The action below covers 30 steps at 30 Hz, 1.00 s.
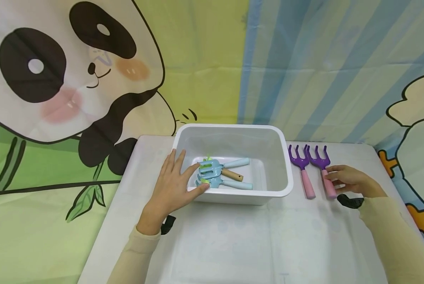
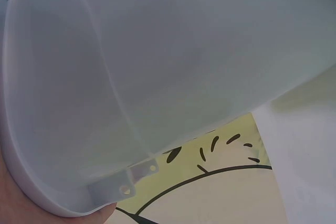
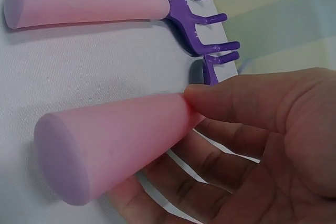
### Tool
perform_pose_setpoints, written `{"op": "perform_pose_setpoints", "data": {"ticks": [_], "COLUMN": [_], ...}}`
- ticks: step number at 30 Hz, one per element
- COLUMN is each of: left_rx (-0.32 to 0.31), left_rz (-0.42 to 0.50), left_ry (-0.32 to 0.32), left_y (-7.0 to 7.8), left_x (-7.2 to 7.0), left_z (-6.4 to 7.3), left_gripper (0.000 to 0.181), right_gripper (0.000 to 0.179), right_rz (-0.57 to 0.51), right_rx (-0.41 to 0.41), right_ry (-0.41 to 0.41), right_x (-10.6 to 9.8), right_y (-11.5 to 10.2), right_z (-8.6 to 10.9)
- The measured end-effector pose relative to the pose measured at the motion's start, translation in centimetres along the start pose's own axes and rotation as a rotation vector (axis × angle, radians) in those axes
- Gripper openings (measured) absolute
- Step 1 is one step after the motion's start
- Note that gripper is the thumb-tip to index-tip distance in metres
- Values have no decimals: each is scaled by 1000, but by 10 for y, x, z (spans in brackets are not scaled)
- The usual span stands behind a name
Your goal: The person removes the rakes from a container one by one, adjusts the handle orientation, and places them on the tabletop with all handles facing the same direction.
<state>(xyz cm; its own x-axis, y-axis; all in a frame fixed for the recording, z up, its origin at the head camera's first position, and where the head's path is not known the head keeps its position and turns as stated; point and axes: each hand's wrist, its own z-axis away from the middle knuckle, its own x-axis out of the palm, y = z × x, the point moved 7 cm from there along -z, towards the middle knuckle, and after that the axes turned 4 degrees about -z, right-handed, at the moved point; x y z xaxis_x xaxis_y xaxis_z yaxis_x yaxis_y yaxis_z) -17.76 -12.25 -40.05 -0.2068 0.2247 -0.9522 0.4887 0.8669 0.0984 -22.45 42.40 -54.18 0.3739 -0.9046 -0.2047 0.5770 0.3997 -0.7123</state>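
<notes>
My left hand (image 1: 170, 187) rests with spread fingers on the left end of a white plastic bin (image 1: 229, 197), its thumb along the front rim. Inside the bin lie two light-blue hand forks (image 1: 237, 162) and a tool with a wooden handle (image 1: 232, 174), its head mostly hidden under the blue ones. To the right of the bin, my right hand (image 1: 350, 180) pinches the pink handle of a purple hand fork (image 3: 121, 140) between thumb and fingers. A matching purple hand fork (image 1: 305, 181) lies just left of it on the table.
The white table (image 1: 233, 244) reaches back to a cloth backdrop (image 1: 212, 59) printed with a panda and stripes. The bin stands near the table's back edge, and the purple tines point toward that edge.
</notes>
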Motion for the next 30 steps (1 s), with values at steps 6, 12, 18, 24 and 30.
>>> {"op": "perform_pose_setpoints", "data": {"ticks": [6, 12, 18, 24, 30], "left_rx": [4, 0, -8, -16, -18], "left_rz": [0, -1, -4, -3, -9], "left_ry": [15, 12, -5, -17, -20], "left_y": [0, 0, -1, -1, -2], "left_x": [-1, -1, 0, 0, -1], "left_z": [-1, -1, -2, -2, -2], "left_gripper": [84, 84, 83, 82, 83], "right_gripper": [63, 58, 56, 54, 49], "right_rz": [104, 165, 214, 317, 364], "right_rx": [13, 37, 24, -93, -276], "right_ry": [21, 33, 62, 127, 154], "right_x": [-1, -2, -5, -6, 12], "right_y": [-8, -14, -20, -50, -102], "right_z": [1, 1, 5, 21, 42]}}
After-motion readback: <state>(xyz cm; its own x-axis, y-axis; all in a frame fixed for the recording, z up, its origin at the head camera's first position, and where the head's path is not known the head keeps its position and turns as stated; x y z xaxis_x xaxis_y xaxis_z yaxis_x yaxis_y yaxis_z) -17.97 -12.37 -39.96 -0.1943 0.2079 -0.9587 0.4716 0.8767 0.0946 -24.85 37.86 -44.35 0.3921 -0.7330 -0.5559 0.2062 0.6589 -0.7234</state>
